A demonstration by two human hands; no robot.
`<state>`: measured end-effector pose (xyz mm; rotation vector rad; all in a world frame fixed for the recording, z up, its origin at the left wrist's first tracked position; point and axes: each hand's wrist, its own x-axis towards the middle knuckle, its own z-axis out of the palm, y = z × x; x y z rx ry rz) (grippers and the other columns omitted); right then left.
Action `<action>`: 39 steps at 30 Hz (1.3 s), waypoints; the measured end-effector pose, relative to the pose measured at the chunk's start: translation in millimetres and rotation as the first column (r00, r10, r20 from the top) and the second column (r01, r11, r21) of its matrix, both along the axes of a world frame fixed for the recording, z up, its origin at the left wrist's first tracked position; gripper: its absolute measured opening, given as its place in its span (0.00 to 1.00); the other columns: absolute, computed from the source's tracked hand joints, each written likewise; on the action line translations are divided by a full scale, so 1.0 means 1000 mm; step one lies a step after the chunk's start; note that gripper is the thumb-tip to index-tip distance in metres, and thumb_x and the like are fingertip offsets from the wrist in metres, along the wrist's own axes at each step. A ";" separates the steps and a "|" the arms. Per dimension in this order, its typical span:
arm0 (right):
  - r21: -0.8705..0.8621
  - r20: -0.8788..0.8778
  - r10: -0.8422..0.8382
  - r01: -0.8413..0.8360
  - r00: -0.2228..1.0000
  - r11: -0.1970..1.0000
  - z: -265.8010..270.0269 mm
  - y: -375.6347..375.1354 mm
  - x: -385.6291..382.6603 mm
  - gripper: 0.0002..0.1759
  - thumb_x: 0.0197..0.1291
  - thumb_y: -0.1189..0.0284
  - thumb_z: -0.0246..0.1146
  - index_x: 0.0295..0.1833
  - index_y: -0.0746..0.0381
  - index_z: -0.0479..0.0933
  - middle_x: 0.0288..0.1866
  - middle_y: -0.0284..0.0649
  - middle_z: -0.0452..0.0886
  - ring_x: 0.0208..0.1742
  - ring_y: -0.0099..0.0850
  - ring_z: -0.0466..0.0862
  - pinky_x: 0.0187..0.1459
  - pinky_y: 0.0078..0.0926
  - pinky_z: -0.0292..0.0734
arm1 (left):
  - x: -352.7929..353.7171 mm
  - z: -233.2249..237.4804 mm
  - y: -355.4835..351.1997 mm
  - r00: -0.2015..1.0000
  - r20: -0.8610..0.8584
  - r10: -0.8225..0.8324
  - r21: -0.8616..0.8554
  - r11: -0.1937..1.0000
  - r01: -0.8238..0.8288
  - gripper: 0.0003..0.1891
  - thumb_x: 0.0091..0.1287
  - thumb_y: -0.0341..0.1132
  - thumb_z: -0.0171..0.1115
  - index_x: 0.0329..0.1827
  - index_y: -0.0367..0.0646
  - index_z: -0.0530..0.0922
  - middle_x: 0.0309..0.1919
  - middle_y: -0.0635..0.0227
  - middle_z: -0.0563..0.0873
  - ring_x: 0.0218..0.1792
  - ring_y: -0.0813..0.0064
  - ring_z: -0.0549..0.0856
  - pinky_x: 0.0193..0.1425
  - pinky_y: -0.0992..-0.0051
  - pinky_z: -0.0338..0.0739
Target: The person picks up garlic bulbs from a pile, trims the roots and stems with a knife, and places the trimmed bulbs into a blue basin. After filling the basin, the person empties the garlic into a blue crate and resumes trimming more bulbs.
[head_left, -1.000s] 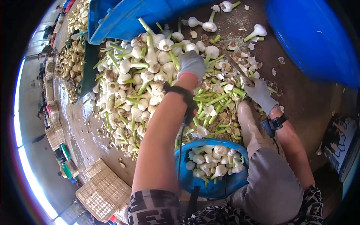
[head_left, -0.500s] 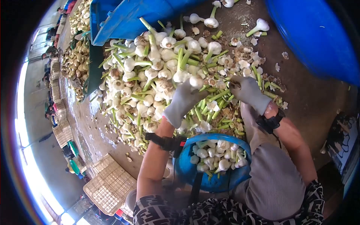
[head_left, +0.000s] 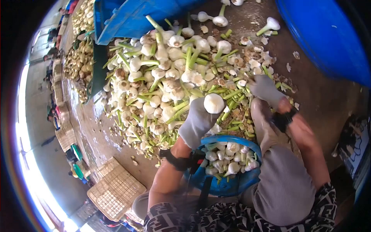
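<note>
My gloved left hand [head_left: 196,120] is closed around a garlic bulb [head_left: 214,103], its round white face turned up toward me. It hangs over the near edge of a big heap of garlic [head_left: 154,83] with green stems. To the right, my gloved right hand [head_left: 267,91] hovers above trimmed stems and loose papery skins [head_left: 259,62]. Motion smears its fingertips, so whether anything is in them I cannot make out. Below both hands, between my legs, stands a blue bucket [head_left: 254,146] holding trimmed garlic bulbs [head_left: 232,159].
A tipped blue crate [head_left: 127,21] lies behind the heap, and a large blue tub [head_left: 324,34] stands at upper right. Stacked woven plastic baskets [head_left: 116,189] sit at lower left. More garlic [head_left: 79,60] is piled at far left, with people in the distance.
My left hand has come down and toward me with the garlic bulb, turning it face up. My right hand has moved right and slightly down, away from the left.
</note>
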<state>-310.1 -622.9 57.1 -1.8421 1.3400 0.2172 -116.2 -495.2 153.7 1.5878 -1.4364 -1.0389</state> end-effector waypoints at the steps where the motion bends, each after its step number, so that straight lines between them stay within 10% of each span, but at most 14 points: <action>1: 0.098 0.108 -0.103 0.092 0.989 0.991 -0.002 -0.001 -0.004 0.16 0.57 0.61 0.57 0.42 0.62 0.78 0.30 0.44 0.81 0.31 0.35 0.82 0.35 0.29 0.76 | 0.001 0.000 0.000 0.998 0.030 0.053 0.047 0.997 -0.054 0.06 0.58 0.35 0.61 0.34 0.43 0.78 0.23 0.59 0.81 0.27 0.59 0.82 0.31 0.70 0.76; 4: 0.523 0.369 -0.482 0.251 0.795 0.814 0.011 0.005 -0.009 0.16 0.58 0.61 0.58 0.40 0.63 0.79 0.29 0.38 0.81 0.30 0.27 0.81 0.33 0.22 0.75 | -0.007 -0.003 -0.018 0.974 0.224 0.036 0.236 0.968 -0.090 0.19 0.55 0.37 0.66 0.47 0.40 0.74 0.33 0.63 0.84 0.34 0.71 0.83 0.40 0.73 0.77; 6: 0.852 0.410 -0.737 0.063 0.538 0.520 0.031 0.015 0.008 0.15 0.57 0.62 0.59 0.39 0.64 0.79 0.28 0.34 0.80 0.30 0.22 0.80 0.33 0.18 0.74 | -0.019 0.003 -0.034 0.900 0.416 -0.134 0.118 0.989 0.092 0.26 0.51 0.32 0.65 0.54 0.41 0.70 0.47 0.54 0.76 0.47 0.52 0.76 0.54 0.64 0.72; 8: 0.809 0.494 -0.735 0.065 0.465 0.584 0.044 0.017 0.016 0.13 0.57 0.65 0.60 0.39 0.64 0.79 0.29 0.34 0.80 0.28 0.20 0.79 0.33 0.15 0.73 | -0.022 0.001 -0.041 0.716 0.691 -0.103 0.009 0.991 0.133 0.29 0.48 0.32 0.64 0.56 0.41 0.68 0.51 0.53 0.72 0.52 0.51 0.73 0.58 0.62 0.68; 11: 0.707 0.599 -0.659 0.085 0.456 0.702 0.058 0.011 0.025 0.12 0.56 0.67 0.61 0.41 0.65 0.79 0.30 0.34 0.81 0.27 0.20 0.79 0.33 0.14 0.73 | -0.023 -0.015 -0.026 0.790 0.449 0.418 -0.273 0.906 -0.324 0.27 0.52 0.33 0.63 0.57 0.36 0.67 0.51 0.52 0.71 0.53 0.53 0.73 0.56 0.64 0.69; 13: 0.596 0.630 -0.488 0.026 0.604 0.802 0.071 0.010 0.031 0.13 0.55 0.68 0.62 0.43 0.65 0.78 0.32 0.36 0.82 0.29 0.20 0.80 0.34 0.14 0.74 | -0.034 -0.051 -0.011 0.863 0.200 0.463 -0.019 0.883 -0.469 0.20 0.63 0.37 0.59 0.53 0.34 0.70 0.44 0.59 0.76 0.47 0.68 0.76 0.50 0.73 0.71; 18: 0.566 0.593 -0.456 0.059 0.664 0.822 0.047 0.027 0.040 0.12 0.50 0.70 0.65 0.39 0.65 0.79 0.29 0.35 0.81 0.26 0.20 0.78 0.29 0.17 0.73 | -0.038 -0.050 -0.010 0.682 -0.556 0.475 0.390 0.874 -0.290 0.12 0.66 0.33 0.54 0.48 0.35 0.73 0.38 0.69 0.79 0.37 0.82 0.79 0.42 0.83 0.73; 22: 0.598 0.554 -0.375 -0.042 0.743 0.801 0.047 0.026 0.033 0.11 0.48 0.70 0.66 0.35 0.65 0.79 0.27 0.34 0.81 0.27 0.20 0.78 0.29 0.17 0.73 | -0.021 -0.026 -0.007 0.648 -0.691 0.320 0.447 0.894 0.036 0.11 0.65 0.33 0.50 0.46 0.36 0.74 0.36 0.70 0.79 0.37 0.82 0.78 0.43 0.81 0.73; 23: 0.603 0.560 -0.376 -0.053 0.738 0.796 0.047 0.027 0.034 0.10 0.47 0.70 0.67 0.32 0.65 0.79 0.25 0.33 0.80 0.27 0.20 0.78 0.29 0.18 0.73 | -0.015 -0.009 -0.006 0.847 -0.490 0.205 0.466 0.883 0.056 0.14 0.65 0.36 0.49 0.45 0.35 0.75 0.37 0.70 0.80 0.37 0.81 0.77 0.45 0.80 0.73; 27: 0.611 0.540 -0.417 0.000 0.731 0.791 0.048 0.021 0.029 0.11 0.48 0.69 0.67 0.35 0.65 0.79 0.27 0.33 0.80 0.29 0.21 0.78 0.33 0.19 0.73 | 0.000 -0.024 0.008 0.915 -0.361 0.181 0.557 0.829 0.055 0.17 0.62 0.37 0.52 0.50 0.35 0.76 0.38 0.69 0.81 0.36 0.81 0.78 0.41 0.80 0.73; 29: 0.547 0.532 -0.466 0.133 0.707 0.827 0.042 0.012 0.021 0.12 0.48 0.69 0.67 0.36 0.67 0.79 0.28 0.35 0.80 0.29 0.23 0.79 0.34 0.20 0.74 | 0.008 -0.039 0.006 0.996 0.038 0.078 0.455 0.886 -0.087 0.18 0.59 0.34 0.55 0.52 0.39 0.75 0.38 0.64 0.81 0.38 0.76 0.79 0.43 0.77 0.74; 33: 0.474 0.442 -0.591 0.384 0.675 0.793 0.037 -0.007 -0.002 0.13 0.49 0.72 0.65 0.39 0.70 0.77 0.30 0.36 0.80 0.29 0.24 0.79 0.33 0.21 0.74 | 0.010 -0.051 -0.015 0.768 0.614 -0.182 0.120 0.983 0.136 0.23 0.58 0.32 0.54 0.58 0.43 0.70 0.51 0.56 0.75 0.46 0.60 0.79 0.49 0.66 0.75; 37: 0.312 0.592 -0.515 0.412 0.620 0.856 0.044 -0.016 -0.025 0.14 0.50 0.72 0.64 0.41 0.69 0.77 0.30 0.37 0.80 0.30 0.24 0.79 0.31 0.21 0.74 | -0.013 -0.067 -0.040 0.696 0.687 -0.208 0.190 0.976 0.104 0.23 0.57 0.38 0.58 0.57 0.43 0.71 0.56 0.55 0.72 0.50 0.58 0.78 0.51 0.61 0.73; 39: 0.323 0.656 -0.531 0.436 0.536 0.840 0.051 -0.013 -0.031 0.15 0.50 0.70 0.64 0.43 0.67 0.77 0.30 0.37 0.81 0.32 0.23 0.80 0.33 0.22 0.75 | -0.028 -0.063 -0.068 0.696 0.594 -0.403 0.538 0.842 0.029 0.23 0.57 0.43 0.59 0.54 0.43 0.72 0.55 0.54 0.73 0.50 0.57 0.78 0.51 0.61 0.73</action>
